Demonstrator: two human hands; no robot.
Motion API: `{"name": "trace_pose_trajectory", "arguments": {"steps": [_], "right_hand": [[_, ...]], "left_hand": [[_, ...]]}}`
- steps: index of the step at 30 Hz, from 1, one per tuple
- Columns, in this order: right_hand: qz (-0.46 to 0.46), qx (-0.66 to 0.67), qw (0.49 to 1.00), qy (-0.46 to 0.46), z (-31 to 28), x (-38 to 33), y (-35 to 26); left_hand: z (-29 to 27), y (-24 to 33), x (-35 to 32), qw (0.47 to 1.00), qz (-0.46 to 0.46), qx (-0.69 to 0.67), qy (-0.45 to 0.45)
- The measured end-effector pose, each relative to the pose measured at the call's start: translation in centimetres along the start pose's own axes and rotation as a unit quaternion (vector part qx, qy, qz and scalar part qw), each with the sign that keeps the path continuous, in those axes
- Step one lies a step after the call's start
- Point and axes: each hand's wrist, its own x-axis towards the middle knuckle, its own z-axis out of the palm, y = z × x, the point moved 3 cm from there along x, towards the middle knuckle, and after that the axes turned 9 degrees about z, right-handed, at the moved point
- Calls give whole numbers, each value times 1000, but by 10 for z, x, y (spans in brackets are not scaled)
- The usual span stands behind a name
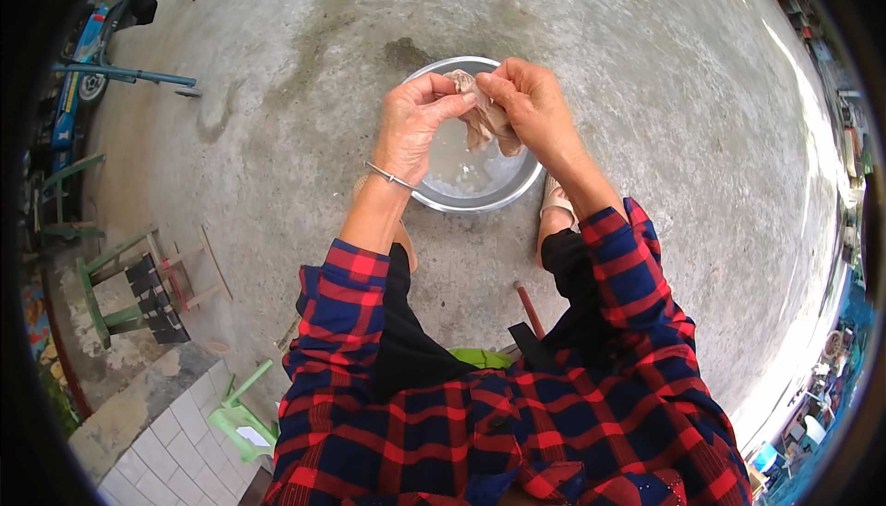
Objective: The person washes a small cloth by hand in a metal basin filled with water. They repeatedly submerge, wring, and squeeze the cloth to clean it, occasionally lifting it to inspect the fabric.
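While a metal basin (476,203) is sitting below, my left hand (409,126) and right hand (538,111) are pinching a beige cloth (482,125). I'm holding it above cloudy water (449,157)

My red and navy plaid shirt (498,423) fills the lower centre, its sleeves (337,307) ending below my bare left hand (409,127) and right hand (535,109). I wear a slim silvery bangle (391,176) left of centre, black trousers (397,335) and pale sandals (556,196) mid-frame.
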Motion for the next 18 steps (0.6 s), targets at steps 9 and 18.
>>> {"name": "trace_pose_trajectory", "arguments": {"steps": [9, 18], "right_hand": [[-58, 4, 993, 105, -2, 7, 12], [-14, 22, 995, 95, -6, 9, 19]], "left_hand": [[2, 6, 1, 983, -74, -165, 12], [-5, 6, 7, 984, 2, -176, 17]]}}
